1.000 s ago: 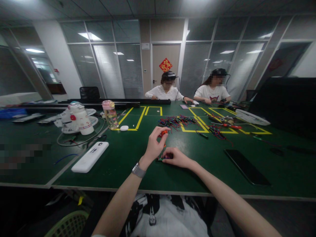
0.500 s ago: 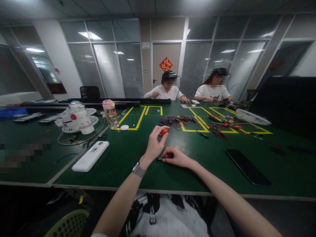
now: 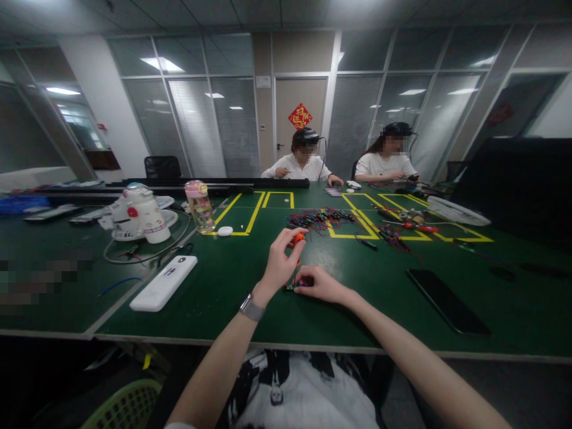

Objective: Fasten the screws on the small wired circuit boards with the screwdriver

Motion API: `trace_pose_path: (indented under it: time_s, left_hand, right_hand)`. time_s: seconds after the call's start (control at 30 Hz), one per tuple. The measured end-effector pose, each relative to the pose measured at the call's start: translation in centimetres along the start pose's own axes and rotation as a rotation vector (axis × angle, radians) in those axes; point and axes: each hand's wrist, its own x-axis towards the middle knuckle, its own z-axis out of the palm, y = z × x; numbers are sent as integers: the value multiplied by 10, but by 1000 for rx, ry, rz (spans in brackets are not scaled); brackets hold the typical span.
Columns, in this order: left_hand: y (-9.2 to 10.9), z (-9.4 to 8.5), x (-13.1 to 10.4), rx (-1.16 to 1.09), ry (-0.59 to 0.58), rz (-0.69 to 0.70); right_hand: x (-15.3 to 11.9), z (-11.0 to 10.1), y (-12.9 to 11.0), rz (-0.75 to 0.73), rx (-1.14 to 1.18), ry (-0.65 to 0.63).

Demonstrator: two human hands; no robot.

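My left hand [image 3: 282,257] grips the orange handle of a screwdriver [image 3: 298,238], which stands upright with its shaft pointing down. Below it, my right hand [image 3: 319,284] holds a small green circuit board [image 3: 290,288] with wires against the green table [image 3: 214,310]. The screwdriver's lower end reaches down near the board; its exact contact is too small to make out. Beyond my hands lies a pile of small boards with red and blue wires [image 3: 319,219].
A white power bank [image 3: 164,283] lies left and a black phone [image 3: 447,301] right. Further back are a pink-lidded bottle [image 3: 200,208], a white jug [image 3: 152,217], a white case [image 3: 225,231] and red-handled pliers [image 3: 424,228]. Two people sit across the table.
My hands have stayed in place, while the orange handle looks slightly turned. Across the table, the right person's hands have shifted.
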Motion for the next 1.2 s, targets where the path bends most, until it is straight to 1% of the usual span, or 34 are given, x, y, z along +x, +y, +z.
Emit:
trace_pose_path:
  time_s: [0.2, 0.33, 0.47, 0.77, 1.2]
  left_hand:
    - [1, -1, 0, -15, -4, -8]
    - [3, -2, -1, -22, -6, 14]
    - [4, -2, 0, -14, 5, 41]
    - [1, -2, 0, -18, 42, 35]
    - [2, -2, 1, -31, 29, 55]
  right_hand:
    - [0, 0, -1, 11, 14, -1]
    - [0, 0, 0, 9, 25, -3]
    - [0, 1, 1, 11, 22, -1]
    - [0, 2, 3, 3, 22, 5]
    - [0, 2, 4, 2, 29, 2]
